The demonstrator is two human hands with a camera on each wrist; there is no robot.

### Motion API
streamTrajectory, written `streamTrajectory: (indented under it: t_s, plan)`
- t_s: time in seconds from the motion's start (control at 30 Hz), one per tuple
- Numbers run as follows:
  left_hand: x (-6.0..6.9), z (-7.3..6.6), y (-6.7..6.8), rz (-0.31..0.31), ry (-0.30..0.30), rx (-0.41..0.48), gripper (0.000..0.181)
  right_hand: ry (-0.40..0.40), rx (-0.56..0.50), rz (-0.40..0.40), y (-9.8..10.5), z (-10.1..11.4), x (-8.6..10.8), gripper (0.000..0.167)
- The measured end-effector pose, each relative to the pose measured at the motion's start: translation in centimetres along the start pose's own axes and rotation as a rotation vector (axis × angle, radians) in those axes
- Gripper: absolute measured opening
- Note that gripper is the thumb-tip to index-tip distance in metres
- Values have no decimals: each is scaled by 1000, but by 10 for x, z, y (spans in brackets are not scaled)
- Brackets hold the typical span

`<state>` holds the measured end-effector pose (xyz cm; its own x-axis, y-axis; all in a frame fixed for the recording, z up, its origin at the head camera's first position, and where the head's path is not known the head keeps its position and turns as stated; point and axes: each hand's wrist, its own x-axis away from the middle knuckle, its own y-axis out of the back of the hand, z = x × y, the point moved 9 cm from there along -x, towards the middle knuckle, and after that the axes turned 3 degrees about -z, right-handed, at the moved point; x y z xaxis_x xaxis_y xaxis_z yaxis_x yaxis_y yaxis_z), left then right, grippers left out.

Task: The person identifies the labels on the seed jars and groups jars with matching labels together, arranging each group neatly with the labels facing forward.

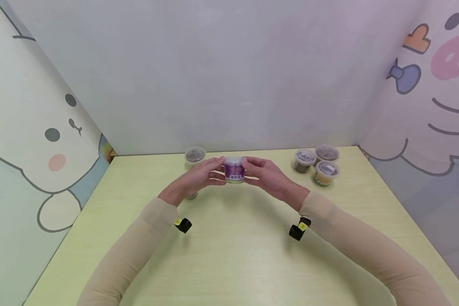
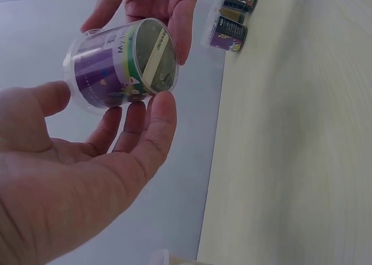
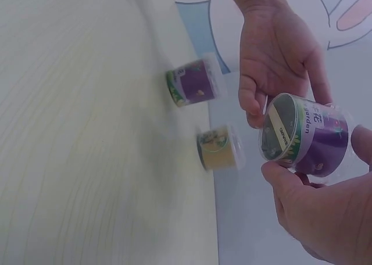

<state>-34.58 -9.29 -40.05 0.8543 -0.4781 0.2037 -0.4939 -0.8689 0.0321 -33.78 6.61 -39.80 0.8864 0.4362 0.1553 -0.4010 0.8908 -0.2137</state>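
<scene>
purple-labelled cup [image 1: 235,171]: held upright above the far part of the table [image 1: 229,259], between both hands. left hand [image 1: 200,173]: partly closed, thumb and fingertips gripping the cup's left side. right hand [image 1: 268,176]: likewise partly closed, gripping the right side.

hazards: the hold relies on fingertips; uneven pressure could tilt the cup or let it slip. squeezing or prying at the clear lid [image 1: 234,160] could loosen it and spill the dark contents [image 2: 143,47]. releasing one hand while the other is loosely set would likely cause a drop.

obstructions: on the left stand a rear cup [image 1: 195,156] and a front cup [image 1: 191,196], the latter mostly hidden by the left hand; lowering that wrist could knock it. three lidded cups [image 1: 326,173] stand grouped beyond the right hand. the pale wall [image 1: 229,85] limits movement rearward.
</scene>
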Motion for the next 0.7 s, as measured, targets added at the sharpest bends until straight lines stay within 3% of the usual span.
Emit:
streamTrajectory:
  t_s: [0.47,0.7]
  plan:
    - [13,-9,11,38,-1,-82,54,22,10,38,-11,-2,-6,57]
    - [20,-6,17,39,19,-118,49,14,83,24,-15,-7,-11,58]
